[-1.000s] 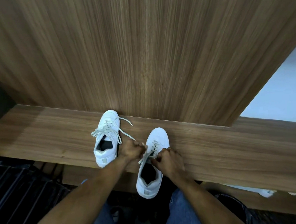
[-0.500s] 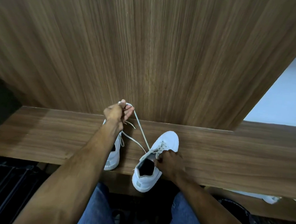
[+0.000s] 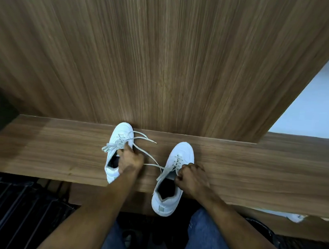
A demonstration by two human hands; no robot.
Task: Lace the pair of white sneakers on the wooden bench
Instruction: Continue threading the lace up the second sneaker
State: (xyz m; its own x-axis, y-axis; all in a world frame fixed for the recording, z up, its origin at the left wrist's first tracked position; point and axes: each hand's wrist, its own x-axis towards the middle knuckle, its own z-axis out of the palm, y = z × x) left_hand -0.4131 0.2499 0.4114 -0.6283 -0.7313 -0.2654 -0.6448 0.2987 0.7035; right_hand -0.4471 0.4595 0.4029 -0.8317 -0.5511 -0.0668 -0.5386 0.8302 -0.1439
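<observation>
Two white sneakers stand toe-away on the wooden bench (image 3: 42, 151). The left sneaker (image 3: 120, 135) has loose laces spilling to both sides. My left hand (image 3: 129, 161) lies over its opening with curled fingers, and it holds a white lace (image 3: 153, 161) that runs slack across to the right sneaker (image 3: 182, 151). My right hand (image 3: 192, 177) grips that sneaker at its right side by the upper eyelets. The right sneaker's heel hangs over the bench's front edge.
A tall wood-grain panel (image 3: 163, 66) rises right behind the bench, close to the toes. A dark slatted rack (image 3: 10, 211) sits below at the left. My knees in blue jeans (image 3: 204, 240) are under the bench edge. A white object (image 3: 292, 217) lies below at the right.
My left hand, which had pulled the lace up high toward the panel, has come back down onto the left sneaker, and the lace has gone slack. The right sneaker has swung straighter.
</observation>
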